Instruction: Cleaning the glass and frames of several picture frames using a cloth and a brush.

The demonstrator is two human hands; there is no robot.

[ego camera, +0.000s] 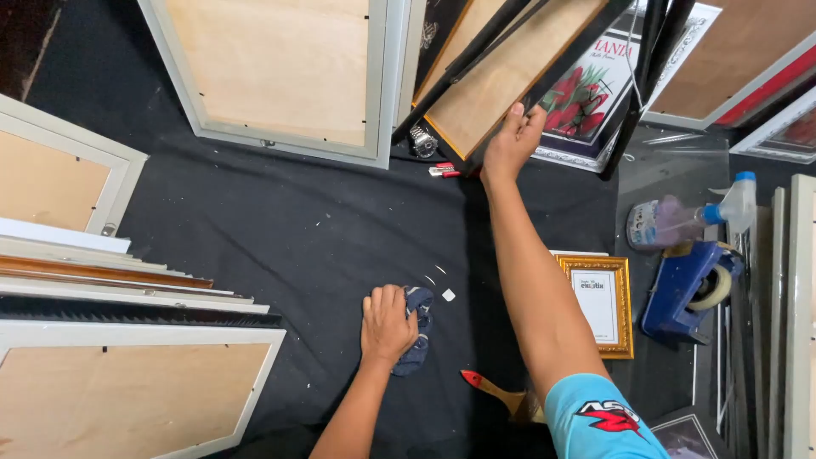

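Note:
My left hand (pixel 387 325) presses down on a crumpled dark blue cloth (pixel 417 336) lying on the black table cover (pixel 289 229). My right arm reaches far forward and my right hand (pixel 512 140) grips the lower edge of a black-framed picture (pixel 510 64), which is turned back side up and shows its wooden backing board. That frame leans tilted among other frames at the far side.
Frames are stacked at the left (pixel 119 340) and at the top (pixel 280 72). A small gold frame (pixel 602 299), a blue tape dispenser (pixel 690 287), a spray bottle (pixel 680 219), a red-handled brush (pixel 497 393), a wristwatch (pixel 422 140) and white scraps (pixel 448 295) lie about.

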